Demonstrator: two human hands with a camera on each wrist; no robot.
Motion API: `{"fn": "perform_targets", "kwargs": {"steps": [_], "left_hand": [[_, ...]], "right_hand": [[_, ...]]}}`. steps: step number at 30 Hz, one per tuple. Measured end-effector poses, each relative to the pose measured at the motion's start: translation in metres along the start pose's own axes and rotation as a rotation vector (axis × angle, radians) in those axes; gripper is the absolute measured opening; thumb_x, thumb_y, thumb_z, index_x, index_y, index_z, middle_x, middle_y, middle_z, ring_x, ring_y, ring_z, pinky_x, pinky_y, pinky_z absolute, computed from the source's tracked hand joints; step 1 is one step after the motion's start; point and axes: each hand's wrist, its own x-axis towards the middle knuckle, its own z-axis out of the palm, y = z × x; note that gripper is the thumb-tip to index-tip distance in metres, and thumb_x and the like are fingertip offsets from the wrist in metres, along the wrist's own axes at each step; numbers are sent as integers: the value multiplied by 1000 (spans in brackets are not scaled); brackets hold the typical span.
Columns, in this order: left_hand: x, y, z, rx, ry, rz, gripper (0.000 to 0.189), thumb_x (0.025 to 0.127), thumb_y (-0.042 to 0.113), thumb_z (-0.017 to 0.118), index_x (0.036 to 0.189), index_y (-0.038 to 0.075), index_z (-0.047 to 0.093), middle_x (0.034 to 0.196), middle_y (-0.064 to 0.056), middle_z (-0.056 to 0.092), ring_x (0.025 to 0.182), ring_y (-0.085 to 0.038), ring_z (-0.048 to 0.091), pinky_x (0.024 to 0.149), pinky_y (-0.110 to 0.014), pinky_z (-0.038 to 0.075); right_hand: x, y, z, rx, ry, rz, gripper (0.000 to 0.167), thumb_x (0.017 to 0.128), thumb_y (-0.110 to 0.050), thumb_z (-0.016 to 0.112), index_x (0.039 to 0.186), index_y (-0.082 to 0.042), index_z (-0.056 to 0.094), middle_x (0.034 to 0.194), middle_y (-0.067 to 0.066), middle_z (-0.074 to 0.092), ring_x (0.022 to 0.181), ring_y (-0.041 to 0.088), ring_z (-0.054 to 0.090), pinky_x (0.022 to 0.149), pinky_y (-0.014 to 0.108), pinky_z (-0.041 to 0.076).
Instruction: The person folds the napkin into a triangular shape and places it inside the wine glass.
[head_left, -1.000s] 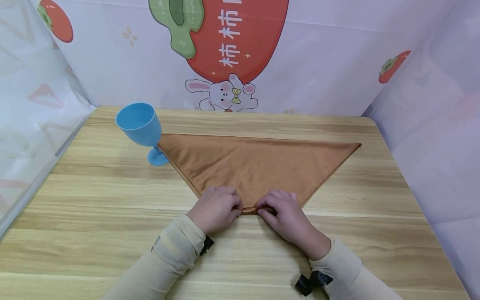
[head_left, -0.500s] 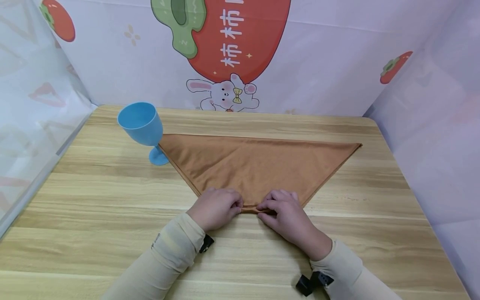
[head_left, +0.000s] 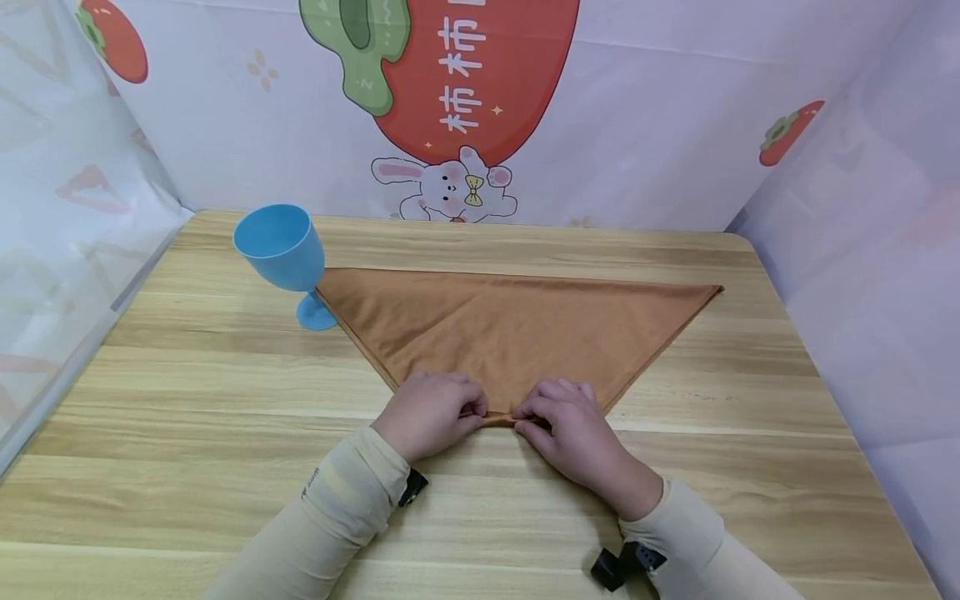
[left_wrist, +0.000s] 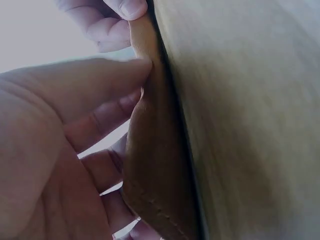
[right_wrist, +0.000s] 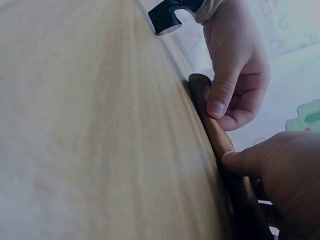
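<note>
A brown cloth napkin (head_left: 517,333) lies on the table, its long straight side away from me and its sides narrowing toward me. Its short near edge is turned into a narrow roll (head_left: 498,419). My left hand (head_left: 437,414) pinches the left part of this roll between thumb and fingers; the left wrist view shows the thumb (left_wrist: 110,80) pressed on the cloth. On the right part, my right hand (head_left: 573,433) pinches likewise, its thumb (right_wrist: 245,161) on the roll in the right wrist view. Only a short stretch of roll shows between the hands.
A blue plastic goblet (head_left: 281,246) stands at the back left, its foot by the napkin's left corner. The wooden table (head_left: 187,400) extends to both sides. A printed cloth backdrop (head_left: 637,125) rises behind it, with pale cloth walls left and right.
The rolled near edge has shifted very slightly away from me since the first frame. Both hands keep their pinch and have barely moved; the goblet stands where it was.
</note>
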Motion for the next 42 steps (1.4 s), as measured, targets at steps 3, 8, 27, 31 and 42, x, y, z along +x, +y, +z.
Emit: {"fn": "perform_targets", "kwargs": {"steps": [3,8,27,31,42], "left_hand": [[0,1,0,26,-28,-8,15,82,34,82,83,26,69,84,12,62,80,-12,61,74,-39,43],[0,2,0,44,-8,0,14,80,31,84,83,25,72,86,11,62,85,-14,61,74,-38,42],[-3,4,0,106,33,25,4,87,25,78,86,25,74,87,10,68,82,-15,62,71,-35,40],[-3,4,1,87,67,44,9,88,19,75,91,25,70,90,11,70,81,-16,63,69,-36,40],[-3,2,1,57,73,40,7,89,22,76,87,26,71,87,13,69,77,-11,64,67,-35,42]], "right_hand": [[0,0,0,-3,-11,3,9,83,-19,83,87,-21,75,89,-12,63,86,11,57,76,34,31],[0,0,-1,-5,-2,-6,10,83,-18,83,86,-21,74,90,-12,62,86,11,57,75,34,31],[-1,2,-1,-13,12,-10,7,87,-16,79,91,-20,75,86,-12,64,81,9,56,75,35,30],[0,2,-1,15,18,7,13,86,-14,80,90,-22,71,86,-15,65,81,8,56,76,34,30],[-1,2,-2,19,25,22,13,77,-19,87,85,-20,77,87,-13,65,85,11,59,78,37,32]]}}
